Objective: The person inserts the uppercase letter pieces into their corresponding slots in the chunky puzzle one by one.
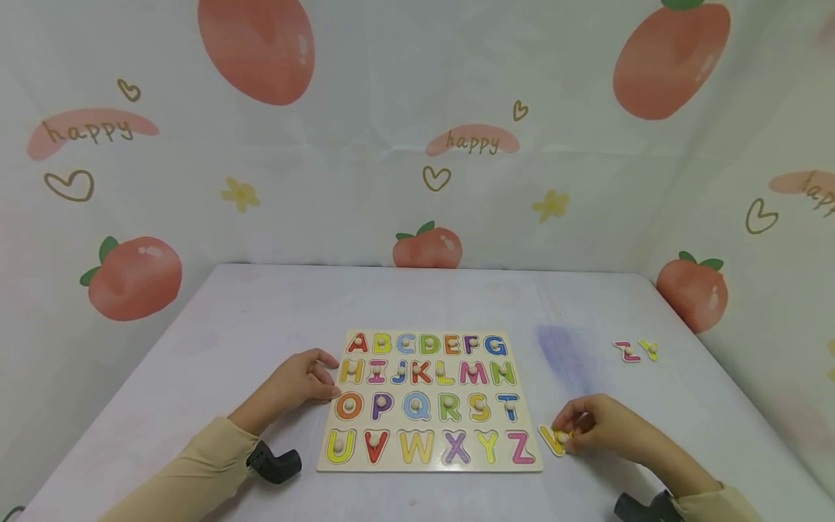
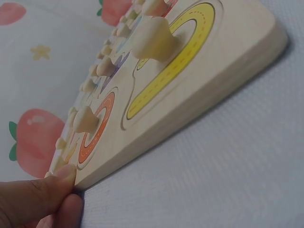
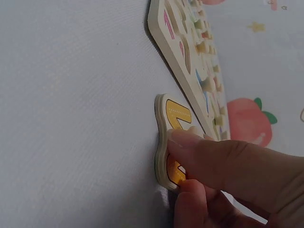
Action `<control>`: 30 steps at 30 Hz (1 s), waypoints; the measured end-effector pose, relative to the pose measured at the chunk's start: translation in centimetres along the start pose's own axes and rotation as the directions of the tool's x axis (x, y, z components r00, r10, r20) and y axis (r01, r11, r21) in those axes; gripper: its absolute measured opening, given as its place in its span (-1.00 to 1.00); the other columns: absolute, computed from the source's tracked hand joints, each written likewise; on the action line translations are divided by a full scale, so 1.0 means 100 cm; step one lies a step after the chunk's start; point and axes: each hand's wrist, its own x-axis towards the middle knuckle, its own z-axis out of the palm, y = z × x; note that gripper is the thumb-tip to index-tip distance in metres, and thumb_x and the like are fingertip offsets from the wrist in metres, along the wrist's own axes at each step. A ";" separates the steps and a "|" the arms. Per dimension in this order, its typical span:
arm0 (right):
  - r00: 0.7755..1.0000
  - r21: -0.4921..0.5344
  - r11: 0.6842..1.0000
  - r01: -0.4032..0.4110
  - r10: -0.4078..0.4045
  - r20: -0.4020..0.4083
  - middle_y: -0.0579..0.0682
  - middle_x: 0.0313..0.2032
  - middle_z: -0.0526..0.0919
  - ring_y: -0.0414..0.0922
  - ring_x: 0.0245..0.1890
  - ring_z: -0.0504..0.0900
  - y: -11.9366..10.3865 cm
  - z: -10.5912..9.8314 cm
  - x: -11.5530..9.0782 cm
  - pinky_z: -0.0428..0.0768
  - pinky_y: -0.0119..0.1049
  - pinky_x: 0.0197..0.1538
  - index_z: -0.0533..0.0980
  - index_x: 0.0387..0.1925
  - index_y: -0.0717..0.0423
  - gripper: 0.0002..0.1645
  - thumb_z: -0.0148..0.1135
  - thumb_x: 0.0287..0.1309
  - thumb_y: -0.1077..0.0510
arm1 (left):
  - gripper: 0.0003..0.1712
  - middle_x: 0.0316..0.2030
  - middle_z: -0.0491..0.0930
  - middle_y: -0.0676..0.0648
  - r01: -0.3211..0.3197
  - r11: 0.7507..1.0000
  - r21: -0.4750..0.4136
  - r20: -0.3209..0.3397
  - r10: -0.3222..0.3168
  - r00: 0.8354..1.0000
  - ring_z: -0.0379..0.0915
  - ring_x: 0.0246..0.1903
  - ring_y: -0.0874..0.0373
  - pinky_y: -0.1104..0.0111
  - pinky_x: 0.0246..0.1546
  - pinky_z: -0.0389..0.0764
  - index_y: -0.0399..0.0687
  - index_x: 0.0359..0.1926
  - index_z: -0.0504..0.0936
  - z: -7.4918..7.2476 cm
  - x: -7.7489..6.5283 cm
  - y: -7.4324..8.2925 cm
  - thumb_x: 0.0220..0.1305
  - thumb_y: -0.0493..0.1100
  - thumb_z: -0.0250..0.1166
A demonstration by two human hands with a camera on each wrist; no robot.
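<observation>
A wooden alphabet puzzle board (image 1: pixel 430 470) lies on the table, most of its letters carrying round knobs. At its left edge, my left hand (image 1: pixel 296 386) grips the rim with thumb and bent fingers, close to the orange O (image 2: pixel 97 130). To the right of the board, my right hand (image 1: pixel 603 429) pinches a yellow-orange letter W (image 3: pixel 178 111) between thumb and fingers. The piece is tilted beside the board's lower right corner, partly covered by the fingers. In the bottom row, the W recess (image 1: pixel 416 447), Y recess (image 1: pixel 486 446) and Z recess (image 1: pixel 521 448) show no knobs.
A pink letter Z (image 1: pixel 628 352) and a yellow letter Y (image 1: pixel 649 350) lie loose at the table's right rear. A bluish stain (image 1: pixel 567 359) marks the white cloth between them and the board. A printed fabric backdrop (image 1: pixel 365 145) rises behind the table.
</observation>
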 end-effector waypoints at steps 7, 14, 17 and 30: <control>0.999 -0.044 0.998 -0.049 0.049 0.003 -0.06 -0.48 0.62 -0.28 -0.50 0.47 -0.001 0.000 -0.001 0.44 -0.42 -0.40 0.65 -0.39 0.19 -0.81 0.47 -0.12 0.25 | -0.41 -0.44 0.60 -0.05 -0.025 1.000 -0.006 0.006 0.025 1.000 0.48 -0.48 0.16 0.34 -0.42 0.52 -0.30 0.03 0.47 0.000 0.000 0.000 -0.03 -0.26 0.51; 0.999 -0.080 0.996 -0.030 0.032 0.019 -0.10 -0.52 0.59 -0.30 -0.51 0.47 -0.017 -0.005 -0.001 0.44 -0.43 -0.41 0.63 -0.40 0.16 -0.84 0.46 -0.08 0.23 | -0.42 -0.43 0.60 -0.06 -0.011 1.000 -0.014 0.012 0.012 1.000 0.49 -0.47 0.16 0.34 -0.41 0.53 -0.29 0.02 0.47 0.000 0.000 -0.001 -0.03 -0.26 0.51; 1.000 -0.075 0.997 -0.002 0.003 0.018 -0.10 -0.52 0.60 -0.30 -0.50 0.49 -0.031 -0.007 0.003 0.48 -0.42 -0.41 0.63 -0.39 0.16 -0.84 0.45 -0.08 0.22 | -0.42 -0.43 0.60 -0.07 -0.019 1.000 -0.020 0.018 0.019 1.000 0.50 -0.49 0.17 0.34 -0.41 0.55 -0.30 0.02 0.47 -0.001 0.000 -0.002 -0.02 -0.26 0.50; 0.985 -0.076 0.983 0.165 -0.160 0.069 -0.17 -0.53 0.61 -0.30 -0.51 0.52 -0.103 0.035 0.045 0.51 -0.44 -0.42 0.65 -0.44 0.11 -0.90 0.44 -0.06 0.25 | -0.44 -0.45 0.60 -0.06 -0.024 1.000 -0.004 0.014 0.024 1.000 0.50 -0.49 0.17 0.35 -0.40 0.51 -0.31 0.01 0.48 -0.001 0.000 0.000 -0.02 -0.28 0.50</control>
